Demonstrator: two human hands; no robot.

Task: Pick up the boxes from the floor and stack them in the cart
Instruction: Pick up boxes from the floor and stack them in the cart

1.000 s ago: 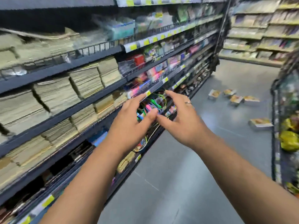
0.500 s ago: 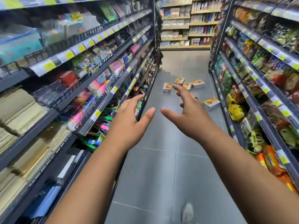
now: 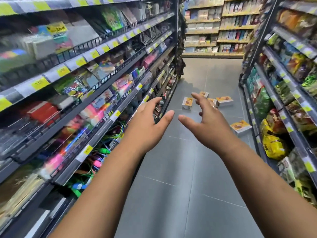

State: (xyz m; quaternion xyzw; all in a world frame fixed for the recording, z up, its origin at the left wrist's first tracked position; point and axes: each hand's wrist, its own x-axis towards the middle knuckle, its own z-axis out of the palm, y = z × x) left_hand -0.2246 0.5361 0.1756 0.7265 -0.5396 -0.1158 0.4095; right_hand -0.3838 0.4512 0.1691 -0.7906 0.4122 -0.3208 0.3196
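Several small white-and-orange boxes lie scattered on the grey aisle floor ahead. One box (image 3: 187, 103) stands on end, another (image 3: 224, 100) lies flat behind my fingers, and a third (image 3: 241, 128) rests near the right shelf base. My left hand (image 3: 148, 121) and my right hand (image 3: 205, 119) are stretched out in front of me at chest height, fingers spread and holding nothing. Both hands are well short of the boxes. No cart is in view.
Shelving (image 3: 96, 79) full of stationery and toys lines the left side of the aisle. Snack bags fill the right shelving (image 3: 283, 107). The grey tiled floor (image 3: 180, 177) runs between them to a far shelf wall (image 3: 223, 31).
The view has swung from the left shelves to face down the aisle, and the boxes now sit straight ahead. Both hands stay out front, open.
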